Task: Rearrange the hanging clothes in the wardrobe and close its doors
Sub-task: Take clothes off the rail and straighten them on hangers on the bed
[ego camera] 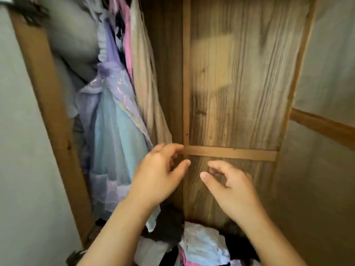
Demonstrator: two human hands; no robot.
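Two bare forearms reach up from the bottom edge into an open wardrobe (238, 77).

Left hand (159, 173) and right hand (232, 187) hover side by side in front of the wooden back panel, both empty, fingers loosely curled and spread apart, gripping nothing. Hanging clothes (117, 104) are bunched at the wardrobe's left side: a grey garment, a lilac and pale blue frilled dress, something pink, and a beige piece nearest the middle; the left hand's fingertips are just beside the beige hem. A heap of loose clothes (201, 244) lies on the wardrobe floor below the hands.
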